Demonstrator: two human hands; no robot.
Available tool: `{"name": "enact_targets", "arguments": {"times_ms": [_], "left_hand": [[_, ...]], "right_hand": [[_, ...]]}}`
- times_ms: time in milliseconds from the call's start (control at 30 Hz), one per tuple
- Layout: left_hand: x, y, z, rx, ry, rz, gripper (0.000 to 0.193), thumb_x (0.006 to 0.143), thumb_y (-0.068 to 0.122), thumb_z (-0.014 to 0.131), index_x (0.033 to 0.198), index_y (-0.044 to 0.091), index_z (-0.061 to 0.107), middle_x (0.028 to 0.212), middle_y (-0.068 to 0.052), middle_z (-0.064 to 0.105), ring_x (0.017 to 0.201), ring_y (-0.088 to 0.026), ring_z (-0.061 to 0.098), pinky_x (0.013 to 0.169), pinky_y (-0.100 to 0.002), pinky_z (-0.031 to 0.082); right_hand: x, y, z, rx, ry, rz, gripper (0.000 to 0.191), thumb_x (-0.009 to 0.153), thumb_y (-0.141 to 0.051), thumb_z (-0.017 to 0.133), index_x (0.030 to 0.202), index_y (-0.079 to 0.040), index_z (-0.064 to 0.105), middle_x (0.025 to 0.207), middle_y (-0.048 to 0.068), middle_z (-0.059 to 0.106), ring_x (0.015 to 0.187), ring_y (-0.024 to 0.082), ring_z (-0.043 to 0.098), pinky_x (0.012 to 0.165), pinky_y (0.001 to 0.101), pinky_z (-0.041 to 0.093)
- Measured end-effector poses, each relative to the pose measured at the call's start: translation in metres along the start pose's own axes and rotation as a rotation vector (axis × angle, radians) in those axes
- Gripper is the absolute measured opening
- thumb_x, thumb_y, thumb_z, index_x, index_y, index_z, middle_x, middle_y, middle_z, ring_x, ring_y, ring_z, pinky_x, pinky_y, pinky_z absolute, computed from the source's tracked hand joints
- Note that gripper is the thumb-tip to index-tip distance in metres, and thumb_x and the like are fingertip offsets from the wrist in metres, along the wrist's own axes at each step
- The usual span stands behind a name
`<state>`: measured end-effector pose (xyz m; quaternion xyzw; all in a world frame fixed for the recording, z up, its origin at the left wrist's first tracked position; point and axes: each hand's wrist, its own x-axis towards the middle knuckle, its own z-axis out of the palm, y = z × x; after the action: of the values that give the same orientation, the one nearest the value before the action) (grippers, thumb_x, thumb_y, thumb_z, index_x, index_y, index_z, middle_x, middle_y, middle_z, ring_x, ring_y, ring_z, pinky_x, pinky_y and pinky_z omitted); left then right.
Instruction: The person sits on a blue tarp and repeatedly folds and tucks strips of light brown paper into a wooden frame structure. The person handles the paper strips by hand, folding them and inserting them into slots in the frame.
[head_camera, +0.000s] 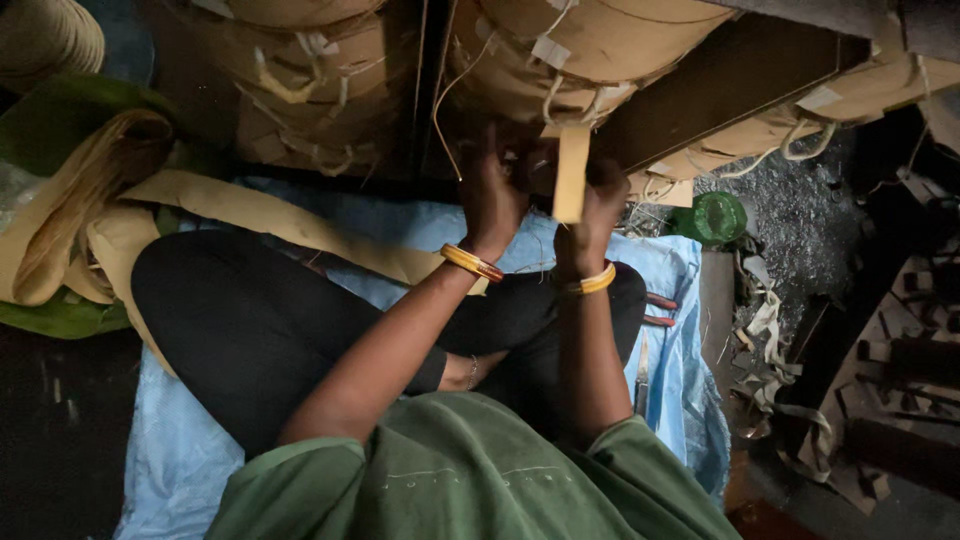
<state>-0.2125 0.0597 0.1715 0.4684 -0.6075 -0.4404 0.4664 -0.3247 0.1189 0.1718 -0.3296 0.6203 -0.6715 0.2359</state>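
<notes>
I sit cross-legged on a light blue sheet (200, 440). My left hand (490, 195) and my right hand (595, 205) are raised side by side in front of me, fingers closed around a tan strip (571, 175) that hangs upright between them. Both wrists wear yellow bangles. Just beyond the hands lies a tied bundle of tan sheets (590, 45) bound with pale string. What the fingertips grip at the top is in shadow.
More tied tan bundles (300, 70) lie at the back left. A rolled tan sheet on green cloth (70, 220) is at my left. A green bottle (715, 218) and loose pale string scraps (765, 330) lie at the right on dark ground.
</notes>
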Motion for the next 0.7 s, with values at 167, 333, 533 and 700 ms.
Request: {"name": "enact_targets", "arguments": {"times_ms": [167,333,533,700], "left_hand": [[-0.008,0.005,0.003,-0.196,0.052,0.24,0.02,0.102,0.007,0.065,0.119,0.012,0.072,0.111,-0.009,0.075,0.101,-0.029,0.075,0.09,-0.041,0.058],[-0.017,0.005,-0.002,0.05,0.009,0.377,0.042,0.086,-0.002,0.064,0.125,0.011,0.071,0.122,-0.017,0.066,0.118,-0.036,0.062,0.102,-0.046,0.049],[-0.02,0.018,0.002,0.176,0.07,0.469,0.044,0.084,-0.001,0.06,0.125,0.01,0.069,0.124,-0.021,0.062,0.121,-0.041,0.056,0.105,-0.052,0.043],[-0.017,0.036,0.002,0.251,0.021,0.364,0.018,0.093,0.014,0.069,0.111,0.015,0.073,0.112,-0.012,0.068,0.107,-0.035,0.062,0.094,-0.049,0.044]], "right_hand": [[-0.001,0.009,0.004,0.302,0.006,0.144,0.028,0.097,-0.008,0.068,0.123,0.0,0.061,0.112,0.009,0.07,0.099,0.015,0.067,0.082,0.0279,0.056],[-0.005,0.009,-0.007,0.648,-0.107,0.273,0.036,0.097,-0.013,0.053,0.131,-0.002,0.059,0.12,0.006,0.075,0.111,0.016,0.073,0.098,0.0278,0.06],[-0.003,-0.001,-0.03,0.292,-0.322,0.046,0.018,0.117,-0.009,0.057,0.114,0.005,0.068,0.089,0.005,0.067,0.075,0.012,0.057,0.065,0.0251,0.044],[-0.004,-0.021,-0.02,-0.582,-0.145,-0.405,0.026,0.091,-0.002,0.063,0.116,0.004,0.068,0.109,0.021,0.068,0.097,0.039,0.063,0.087,0.0442,0.052]]}}
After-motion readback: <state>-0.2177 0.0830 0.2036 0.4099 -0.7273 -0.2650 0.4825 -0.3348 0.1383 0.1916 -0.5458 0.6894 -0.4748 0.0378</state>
